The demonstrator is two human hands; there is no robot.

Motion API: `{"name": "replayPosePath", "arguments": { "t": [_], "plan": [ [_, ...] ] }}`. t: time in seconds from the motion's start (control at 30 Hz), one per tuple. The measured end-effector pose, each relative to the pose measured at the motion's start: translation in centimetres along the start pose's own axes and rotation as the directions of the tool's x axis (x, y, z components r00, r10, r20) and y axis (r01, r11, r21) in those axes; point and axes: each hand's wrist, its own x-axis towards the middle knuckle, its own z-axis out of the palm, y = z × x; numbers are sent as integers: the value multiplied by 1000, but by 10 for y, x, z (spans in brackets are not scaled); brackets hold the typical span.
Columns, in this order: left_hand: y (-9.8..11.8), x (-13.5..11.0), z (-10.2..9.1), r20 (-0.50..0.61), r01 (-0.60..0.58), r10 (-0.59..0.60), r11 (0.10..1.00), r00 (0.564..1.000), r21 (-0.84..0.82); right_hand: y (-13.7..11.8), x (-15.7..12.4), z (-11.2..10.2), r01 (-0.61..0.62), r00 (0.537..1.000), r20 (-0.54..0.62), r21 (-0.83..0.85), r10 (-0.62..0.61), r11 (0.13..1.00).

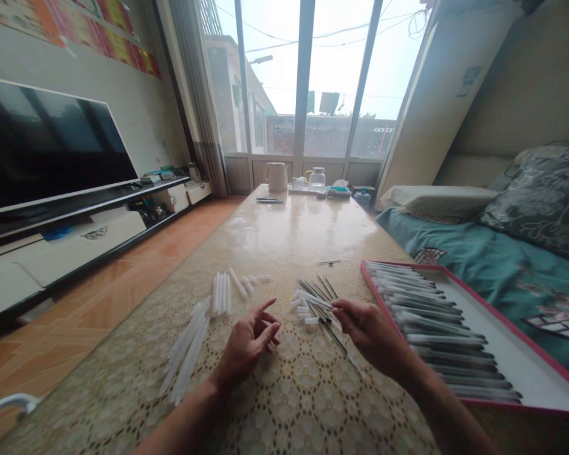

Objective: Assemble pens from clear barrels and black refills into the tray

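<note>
My left hand [249,335] hovers over the patterned tabletop, fingers apart and holding nothing. My right hand [372,332] pinches the end of a slim white pen tube [315,299] above a small pile. In that pile lie short white plastic pieces [308,320] and several thin dark pen refills [337,339]. Left of my left hand, white tubes [221,294] lie side by side, and longer translucent pen barrels [189,354] are spread nearer to me. A red-rimmed box [526,335] to the right holds a row of pens [450,335] with frosted barrels and dark ends.
Small dark parts [330,263] lie beyond the pile. On the table's far end stand a beige jug [276,177], a glass pitcher [317,179] on a tray and a tissue pack [339,191]. A bed [478,259] borders the right side; a TV cabinet [95,234] stands left.
</note>
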Motion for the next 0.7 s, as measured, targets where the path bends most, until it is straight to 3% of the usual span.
{"name": "replayPosePath", "arguments": {
  "t": [0.1,0.17,0.3,0.43,0.53,0.6,0.7],
  "plan": [
    [3,2,-1,-57,44,-48,996,997,-76,30,9,-42,-120,992,-76,-222,105,968],
    [5,3,-2,-97,58,-70,992,993,-116,57,15,-70,-288,956,-181,-434,231,854],
    [9,4,-3,-129,71,-91,986,988,-150,109,23,-101,-407,913,-273,-549,303,731],
    [9,4,-2,-122,78,-97,985,988,-151,145,20,-102,-425,905,-272,-575,327,699],
    [8,4,-1,-124,74,-94,985,988,-156,157,17,-98,-402,916,-262,-562,305,723],
    [7,5,-1,-128,72,-92,985,988,-155,153,19,-93,-392,918,-285,-543,276,743],
    [6,5,-1,-152,63,-85,988,985,-142,126,26,-75,-345,928,-311,-500,206,794]
  ]
}}
